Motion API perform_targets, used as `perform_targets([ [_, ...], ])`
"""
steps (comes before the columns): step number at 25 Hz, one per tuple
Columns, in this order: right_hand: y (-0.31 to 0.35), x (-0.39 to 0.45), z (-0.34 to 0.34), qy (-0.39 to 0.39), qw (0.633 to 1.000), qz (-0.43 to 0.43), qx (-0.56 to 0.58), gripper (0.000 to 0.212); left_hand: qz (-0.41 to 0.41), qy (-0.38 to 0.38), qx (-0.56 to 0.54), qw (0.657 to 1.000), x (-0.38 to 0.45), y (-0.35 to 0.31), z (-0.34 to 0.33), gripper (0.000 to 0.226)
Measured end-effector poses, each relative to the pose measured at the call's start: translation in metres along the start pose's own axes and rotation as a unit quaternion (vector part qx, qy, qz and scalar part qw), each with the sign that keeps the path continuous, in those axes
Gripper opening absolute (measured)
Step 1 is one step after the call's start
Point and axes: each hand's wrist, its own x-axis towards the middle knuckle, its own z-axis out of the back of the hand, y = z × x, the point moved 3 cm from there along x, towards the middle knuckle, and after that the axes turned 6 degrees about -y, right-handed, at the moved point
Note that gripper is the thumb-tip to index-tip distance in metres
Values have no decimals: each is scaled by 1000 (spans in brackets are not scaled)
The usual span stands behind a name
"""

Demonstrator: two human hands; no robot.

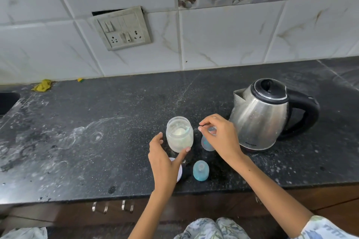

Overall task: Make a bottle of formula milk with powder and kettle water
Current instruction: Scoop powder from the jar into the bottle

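1. My left hand [164, 158] is cupped around the open powder jar [179, 134]. The fingers are spread fairly wide, with the thumb tip touching the jar's lower front and the other fingers curved by its left side. I can't tell if those actually touch it.
2. My right hand [219, 135] hovers over the baby bottle [208, 141]. Thumb and forefinger are pinched nearly together, maybe on something tiny, too small to make out.
3. The jar stands upright mid-desk [97, 122] with white powder and a pale scoop inside.
4. The bottle stands just right of the jar, with the kettle [266, 114] just beyond it.
5. The blue teat cap [201, 170] lies near the desk's front edge, and a white lid [179, 170] sits partly under my left hand.
6. There's a small logo low on the kettle, too blurry to read.
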Motion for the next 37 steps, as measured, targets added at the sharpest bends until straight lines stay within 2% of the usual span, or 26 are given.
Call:
perform_targets([
  [3, 3, 7, -5, 21, 1000, 11, -11, 9, 34, 38, 20, 999, 21, -4, -11, 110],
  [8, 13, 17, -7, 42, 998, 39, -17, 8, -18, 27, 16, 999, 36, -14, -19, 74],
  [10, 19, 21, -4, 73, 995, 61, -36, 7, -61, 27, 34, 997, 35, -16, -18, 78],
  [12, 28, 23, -4, 137, 985, 74, -74, 12, -139, 30, 74, 987, 29, -19, -17, 81],
  [14, 37, 24, -11, 217, 957, 87, -171, 19, -195, 33, 79, 977, 24, -21, -16, 78],
  [16, 44, 24, -24, 305, 893, 97, -316, 24, -223, 29, 81, 971, 21, -25, -16, 75],
  [18, 49, 21, -34, 357, 840, 92, -399, 22, -244, 17, 88, 966, 19, -28, -15, 71],
  [22, 58, 18, -29, 326, 839, 129, -416, 12, -231, 11, 57, 971, 18, -31, -11, 74],
  [27, 62, 25, -22, 305, 839, 185, -411, 26, -172, 6, 15, 985, 21, -22, -6, 82],
  [33, 58, 25, -18, 325, 844, 220, -365, 29, -132, 34, -17, 991, 23, -11, -6, 82],
  [37, 65, 19, -24, 338, 841, 224, -357, 21, -139, 40, -53, 988, 17, -17, -6, 83],
])
